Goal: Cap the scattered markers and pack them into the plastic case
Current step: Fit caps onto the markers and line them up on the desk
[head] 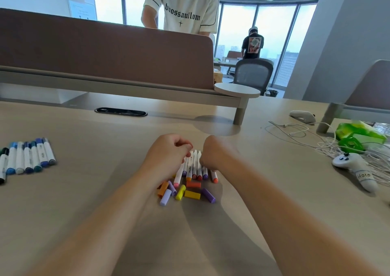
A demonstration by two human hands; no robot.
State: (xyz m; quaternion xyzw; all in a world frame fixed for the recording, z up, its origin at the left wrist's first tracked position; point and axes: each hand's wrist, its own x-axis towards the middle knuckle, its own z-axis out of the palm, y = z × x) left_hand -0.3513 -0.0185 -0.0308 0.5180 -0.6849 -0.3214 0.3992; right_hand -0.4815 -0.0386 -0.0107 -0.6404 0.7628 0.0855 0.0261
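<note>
left grip (168, 150) and right grip (216, 154) sit close together mid-surface, over a row of white-bodied markers with orange, red and purple ends (195, 165). the row lies flat and points away from the person, between the two grips. left grip has its fingers curled, tips at the far ends of the markers. right grip is bunched like a fist against the row's right side. cannot tell if either one is actually grasping a marker. loose orange, yellow and lilac plastic caps (185, 192) lie scattered just in front of the row, some touching it. second batch of white markers with blue and green caps (27, 157) lies side by side, well apart at far left of the light wood surface (88, 182). white game controller (354, 170), tangle of white cables (316, 140) and green packet (358, 135) lie at right. brown felt partition (105, 49) stands behind, with a person in a white t-shirt (183, 7) beyond it.
</note>
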